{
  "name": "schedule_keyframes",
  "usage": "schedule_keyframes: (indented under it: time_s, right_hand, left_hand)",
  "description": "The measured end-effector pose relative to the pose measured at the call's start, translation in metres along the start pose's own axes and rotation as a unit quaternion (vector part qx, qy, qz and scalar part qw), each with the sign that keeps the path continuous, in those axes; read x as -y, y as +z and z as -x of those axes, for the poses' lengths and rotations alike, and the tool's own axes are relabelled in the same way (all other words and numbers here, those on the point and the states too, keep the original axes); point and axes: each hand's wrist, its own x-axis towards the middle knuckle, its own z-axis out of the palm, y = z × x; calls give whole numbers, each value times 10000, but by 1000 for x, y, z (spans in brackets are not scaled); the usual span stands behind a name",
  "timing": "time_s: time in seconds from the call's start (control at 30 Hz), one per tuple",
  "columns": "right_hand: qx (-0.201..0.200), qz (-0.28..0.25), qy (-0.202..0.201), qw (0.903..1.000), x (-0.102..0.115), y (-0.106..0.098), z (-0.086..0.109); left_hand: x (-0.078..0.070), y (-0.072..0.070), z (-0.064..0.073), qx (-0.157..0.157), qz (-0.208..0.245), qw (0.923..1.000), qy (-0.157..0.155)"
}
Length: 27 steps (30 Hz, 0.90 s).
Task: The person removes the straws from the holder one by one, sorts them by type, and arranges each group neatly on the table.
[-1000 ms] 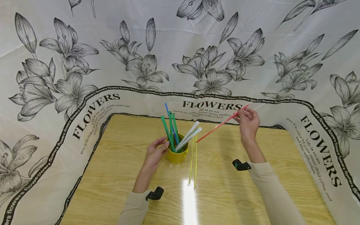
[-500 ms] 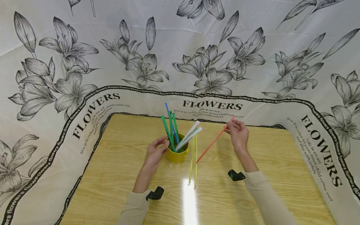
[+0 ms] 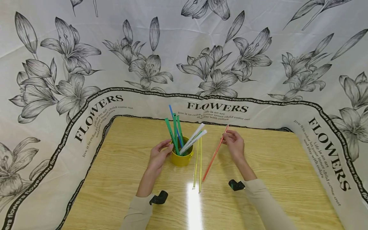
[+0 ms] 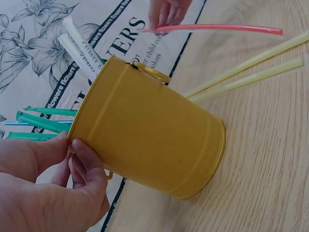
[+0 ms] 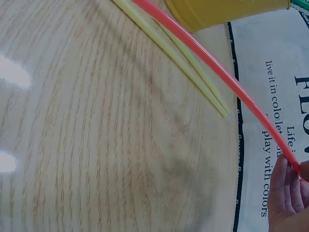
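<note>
In the head view my left hand point(image 3: 158, 156) grips the rim of a small yellow metal bucket point(image 3: 181, 162), thumb and fingers pinching its edge in the left wrist view. Several green-wrapped straws point(image 3: 169, 127), a blue straw point(image 3: 170, 110) and white-wrapped straws point(image 3: 198, 135) lean out of the bucket. To the right, my right hand point(image 3: 235, 146) pinches a red straw point(image 3: 212, 156) near its far end. The straw slants down toward me, right of two yellow straws point(image 5: 169, 53) lying on the table. Whether its near end touches the table, I cannot tell.
The wooden table point(image 3: 120, 179) carries a bright light reflection point(image 3: 194, 207) near the front. A white cloth printed with flowers point(image 3: 149, 70) hangs behind and at both sides. Black wrist cameras point(image 3: 159, 197) sit on both sleeves.
My right hand has moved left and nearer to me with the red straw, which now stands more in line with the yellow straws. My left hand and the bucket stay in place.
</note>
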Motion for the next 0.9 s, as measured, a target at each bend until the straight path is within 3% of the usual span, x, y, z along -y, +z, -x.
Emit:
schedule_keyframes:
  time_s: [0.67,0.9]
  right_hand:
    - [577,801,239,9948,-29,27,-1]
    - [573,1101,338,9917,-40,34,-5]
  left_hand:
    - [-1,2,1,-10,121,9999,-1]
    - [-2,2,1,-25,29,10000,-14]
